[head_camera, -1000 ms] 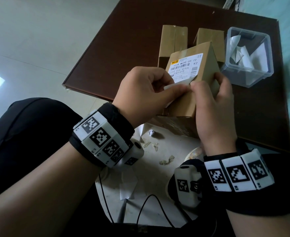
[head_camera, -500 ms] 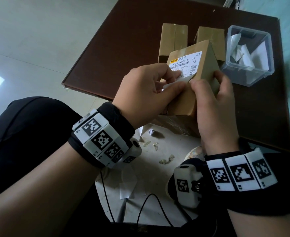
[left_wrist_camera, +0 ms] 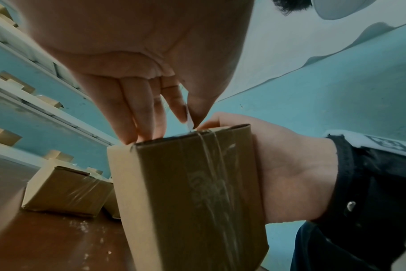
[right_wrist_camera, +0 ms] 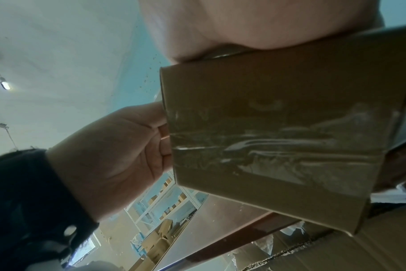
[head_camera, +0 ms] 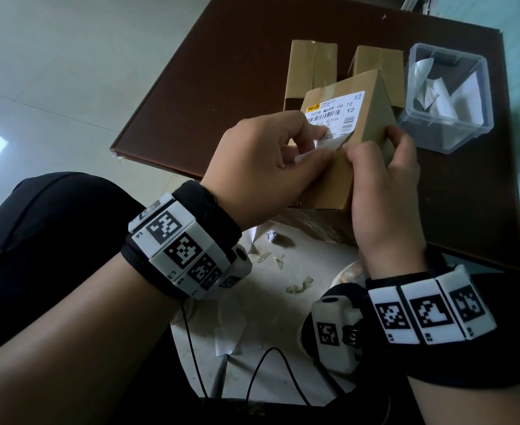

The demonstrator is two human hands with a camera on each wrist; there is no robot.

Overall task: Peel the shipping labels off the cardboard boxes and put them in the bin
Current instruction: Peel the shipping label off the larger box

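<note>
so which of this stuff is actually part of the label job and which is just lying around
Part of the job:
- held box, gripped by right hand
- shipping label, its near edge pinched by left hand
- clear bin with peeled labels inside
- two boxes behind

Just lying about:
- tape scraps
- black cable

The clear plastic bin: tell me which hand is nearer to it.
Right. The right hand grips the box beside the bin; the left hand pinches the label farther away.
</note>
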